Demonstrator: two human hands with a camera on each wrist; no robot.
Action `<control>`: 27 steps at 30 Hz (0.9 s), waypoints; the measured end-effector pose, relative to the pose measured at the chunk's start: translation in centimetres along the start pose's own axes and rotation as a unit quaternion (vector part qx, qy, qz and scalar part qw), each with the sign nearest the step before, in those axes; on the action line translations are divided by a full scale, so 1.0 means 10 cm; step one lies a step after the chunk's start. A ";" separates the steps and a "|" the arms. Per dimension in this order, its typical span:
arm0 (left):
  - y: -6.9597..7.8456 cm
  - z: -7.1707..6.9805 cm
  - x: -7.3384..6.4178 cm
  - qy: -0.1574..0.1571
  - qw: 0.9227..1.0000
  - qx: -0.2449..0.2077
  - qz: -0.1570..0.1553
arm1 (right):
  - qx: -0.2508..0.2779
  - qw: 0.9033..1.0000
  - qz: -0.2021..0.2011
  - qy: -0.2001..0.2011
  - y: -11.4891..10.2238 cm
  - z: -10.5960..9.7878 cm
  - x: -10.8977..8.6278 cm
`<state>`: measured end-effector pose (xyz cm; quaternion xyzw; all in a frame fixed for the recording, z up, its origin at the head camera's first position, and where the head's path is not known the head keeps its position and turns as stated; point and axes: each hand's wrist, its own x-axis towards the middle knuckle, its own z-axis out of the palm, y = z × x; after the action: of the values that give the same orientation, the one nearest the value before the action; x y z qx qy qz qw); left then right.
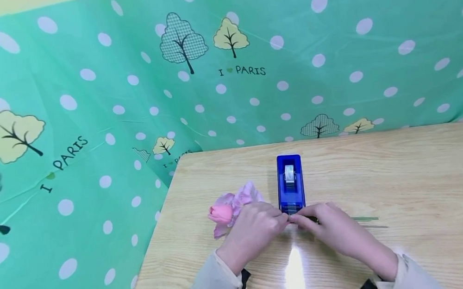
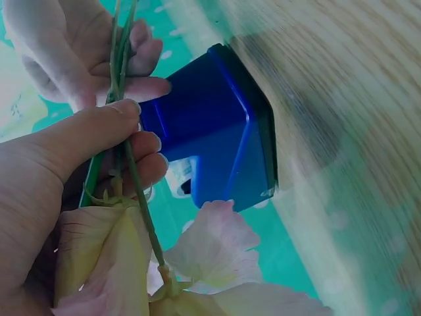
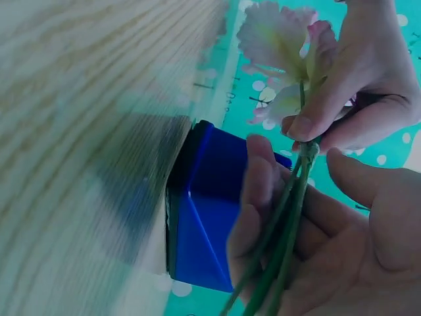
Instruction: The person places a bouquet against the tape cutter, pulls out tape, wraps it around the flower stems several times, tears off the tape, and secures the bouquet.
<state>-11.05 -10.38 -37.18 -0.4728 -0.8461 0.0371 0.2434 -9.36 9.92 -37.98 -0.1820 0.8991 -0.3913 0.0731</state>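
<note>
My left hand (image 1: 256, 226) pinches several green stems (image 2: 123, 72) between thumb and fingers, just below the flower heads. A pink tulip-like flower (image 1: 221, 214) and ruffled light purple flowers (image 1: 246, 194) stick out to the left of that hand. My right hand (image 1: 336, 227) is close beside it, with the stems lying across its fingers and its thumb held apart from them in the right wrist view. A shiny clear bit, perhaps tape (image 3: 313, 149), shows on the stems at the left fingertips. Right behind both hands stands a blue tape dispenser (image 1: 292, 195).
A roll of tape (image 1: 289, 174) sits in the dispenser. The wooden table (image 1: 427, 181) stretches far to the right. A green dotted cloth with printed trees (image 1: 228, 107) hangs behind it and along the left side.
</note>
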 end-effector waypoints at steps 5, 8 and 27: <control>0.00 0.00 -0.01 0.001 1.000 0.013 0.006 | 0.031 0.999 -0.006 -0.035 0.03 0.01 0.01; 0.00 0.02 -0.02 0.009 1.000 0.017 0.006 | 0.040 0.999 -0.013 -0.027 0.05 0.01 0.02; 0.03 0.03 0.01 0.021 1.000 0.011 -0.005 | 0.027 0.999 -0.024 -0.002 0.06 -0.03 -0.01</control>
<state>-10.99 -10.14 -37.49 -0.4666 -0.8427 0.0349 0.2664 -9.55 10.54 -38.25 -0.2020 0.8835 -0.4166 0.0704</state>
